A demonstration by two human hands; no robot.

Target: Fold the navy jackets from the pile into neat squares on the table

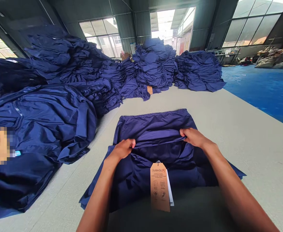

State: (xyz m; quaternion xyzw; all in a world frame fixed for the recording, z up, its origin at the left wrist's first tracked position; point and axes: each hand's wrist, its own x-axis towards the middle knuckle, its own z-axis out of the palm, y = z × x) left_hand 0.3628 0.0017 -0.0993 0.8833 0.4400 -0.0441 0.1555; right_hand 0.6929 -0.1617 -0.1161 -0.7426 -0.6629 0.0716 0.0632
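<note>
A navy blue garment (155,124) lies on the pale table in front of me, partly folded, its kind hard to make out. My left hand (123,149) pinches a fold of its fabric on the left. Opposite, my right hand (192,136) grips the same fold, so the cloth stretches between both hands, slightly raised. A brown paper hang tag (159,187) marked "Avalanche" hangs at the garment's near side, with a white tag (170,188) partly behind it. The garment's lower corners spread out under both forearms.
On the left lies a navy jacket (47,119), beside a pixelated patch. Tall piles of navy garments (153,64) line the table's far side, with another stack (199,71) at the back right. The pale tabletop (259,141) extends right, towards a blue floor (259,91).
</note>
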